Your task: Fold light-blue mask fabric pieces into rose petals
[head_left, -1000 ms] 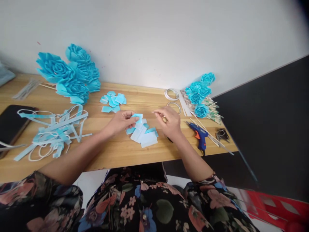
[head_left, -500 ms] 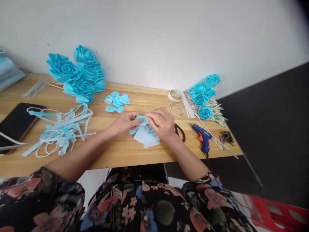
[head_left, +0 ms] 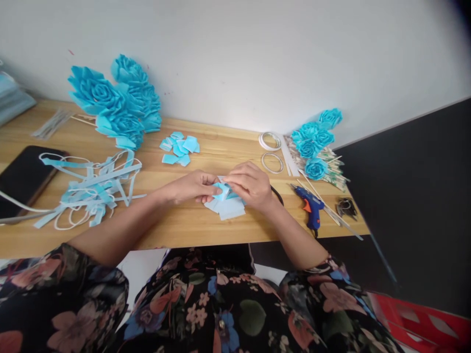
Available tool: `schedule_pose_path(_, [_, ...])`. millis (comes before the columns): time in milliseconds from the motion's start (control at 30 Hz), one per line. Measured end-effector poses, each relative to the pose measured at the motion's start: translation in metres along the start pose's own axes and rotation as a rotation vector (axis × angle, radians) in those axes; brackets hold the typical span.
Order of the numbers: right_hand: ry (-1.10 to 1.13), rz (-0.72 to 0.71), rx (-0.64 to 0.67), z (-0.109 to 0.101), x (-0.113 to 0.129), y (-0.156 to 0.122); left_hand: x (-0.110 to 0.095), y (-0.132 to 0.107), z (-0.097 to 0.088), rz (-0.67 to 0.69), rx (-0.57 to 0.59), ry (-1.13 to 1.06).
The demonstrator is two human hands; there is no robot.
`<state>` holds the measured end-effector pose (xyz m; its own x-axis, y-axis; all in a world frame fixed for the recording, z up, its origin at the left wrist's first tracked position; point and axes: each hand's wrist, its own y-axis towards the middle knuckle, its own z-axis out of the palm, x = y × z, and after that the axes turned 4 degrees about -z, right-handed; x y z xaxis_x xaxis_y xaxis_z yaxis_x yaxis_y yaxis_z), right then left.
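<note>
Between thumb and fingers, my left hand [head_left: 198,186] pinches a small light-blue fabric piece [head_left: 222,190] that looks folded or curled. Closed at the piece's right edge is my right hand [head_left: 252,185], its fingertips partly hiding that edge. Just beneath both hands, pale cut fabric pieces [head_left: 232,209] lie overlapping on the wooden table [head_left: 176,230]. A second group of blue cut pieces [head_left: 181,148] lies beyond my left hand. Part of a black loop handle [head_left: 277,195] shows behind my right wrist.
Left: blue fabric roses [head_left: 110,103], a tangle of strips and cords [head_left: 91,189], a black phone [head_left: 27,179]. Right: tape rolls [head_left: 271,163], more blue roses [head_left: 311,139], thin sticks [head_left: 329,211], a blue glue gun [head_left: 312,208]. A wall stands behind.
The blue piece has been turned and bent between my fingers, and my right fingers have closed over its edge. Both hands have shifted slightly to the right.
</note>
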<state>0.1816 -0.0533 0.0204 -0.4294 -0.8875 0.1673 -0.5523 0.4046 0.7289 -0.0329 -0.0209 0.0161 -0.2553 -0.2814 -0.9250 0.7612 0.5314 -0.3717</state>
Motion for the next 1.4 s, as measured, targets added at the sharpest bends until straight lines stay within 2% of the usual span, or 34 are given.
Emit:
schedule_pose_path(133, [0.103, -0.036, 0.025, -0.0049, 0.001, 0.0006, 0.0001, -0.001, -0.0024, -0.014, 0.118, -0.006])
schedule_pose_path(300, [0.082, -0.04, 0.101, -0.0077, 0.0039, -0.0006, 0.0023, -0.002, -0.0031, -0.031, 0.144, -0.021])
schedule_pose_path(433, [0.085, -0.053, 0.111, -0.0075, 0.0032, -0.0017, 0.0036, -0.003, -0.0039, -0.038, 0.177, -0.01])
schedule_pose_path(1000, [0.061, -0.098, 0.11, -0.0083, 0.0035, 0.0003, -0.0017, -0.0055, -0.0025, -0.025, 0.187, -0.023])
schedule_pose_path(1200, [0.042, -0.057, 0.16, -0.0082, 0.0033, -0.0017, -0.0006, -0.0055, -0.0038, -0.02, 0.2, -0.011])
schedule_pose_path(1400, [0.068, -0.121, 0.102, -0.0081, 0.0032, 0.0009, 0.0, -0.0047, -0.0045, -0.014, 0.21, -0.01])
